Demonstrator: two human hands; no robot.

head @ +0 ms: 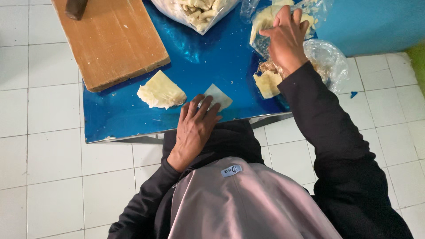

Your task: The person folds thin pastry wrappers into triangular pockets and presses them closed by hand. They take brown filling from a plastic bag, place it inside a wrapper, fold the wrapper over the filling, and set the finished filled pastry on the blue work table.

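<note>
View: seen from above the person's head, looking down at a low blue table (208, 57) that stands on a white tiled floor (48, 168)
Left hand: the left hand (193, 128) lies palm down at the near edge of the table, about 6 o'clock on the table top, fingers spread and flat, closed on nothing
Under the left fingers: the fingertips press on a thin pale square sheet (218, 96), which lies flat on the blue top; its far corner points to 1 o'clock
Stack: a thick pile of the same pale sheets (161, 92) lies just beside the left hand, at its 10 o'clock, apart from the single sheet
Right hand: the right hand (287, 37) reaches to the far right of the table, about 2 o'clock, fingers curled down into a clear plastic bag (330, 57); it seems to pinch pale sheets inside, but the exact grip is hidden by the fingers
Near the right wrist: a small pile of yellowish sheets (267, 83) lies on the table at 6 o'clock from the right hand, partly under the dark sleeve (327, 128)
Board: a wooden board (113, 40) lies tilted across the far left of the table, at 11 o'clock, with a dark handle (76, 8) resting on its far end
Second bag: another clear bag of pale rolled pieces (197, 11) sits at the far edge, at 12 o'clock
Clothing: dark sleeves and a grey-pink cloth (248, 203) fill the bottom of the view
</note>
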